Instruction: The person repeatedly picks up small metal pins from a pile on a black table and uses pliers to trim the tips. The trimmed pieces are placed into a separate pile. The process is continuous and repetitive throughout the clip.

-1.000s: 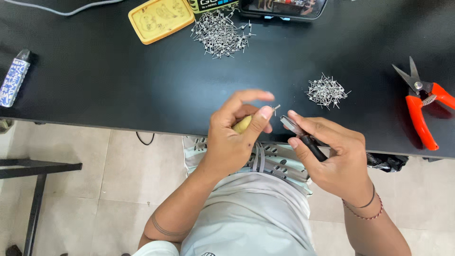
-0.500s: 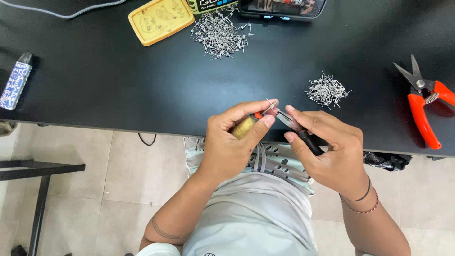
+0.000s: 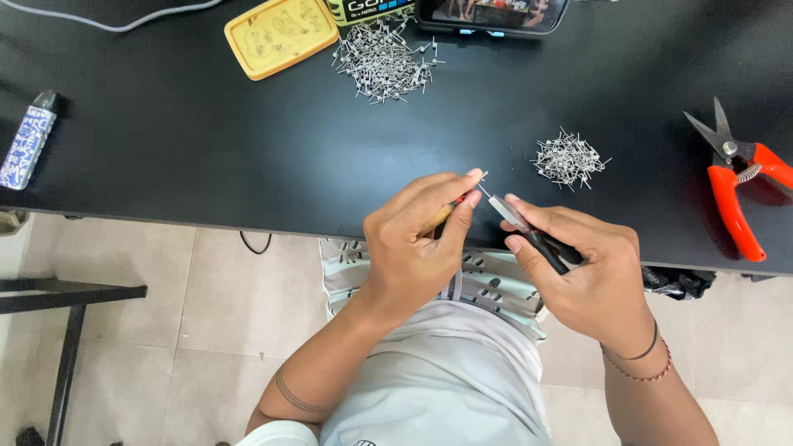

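Left hand (image 3: 413, 248) hides most of the small wire piece (image 3: 481, 176) it pinches

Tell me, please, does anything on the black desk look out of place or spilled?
Nothing looks damaged. The small metal parts lie in two loose heaps, a larger pile by the yellow tin and a smaller pile near the red snips, with a few strays around each.

Grey-white shirt, thin bands on right wrist (image 3: 640, 355), perhaps a left-forearm tattoo.
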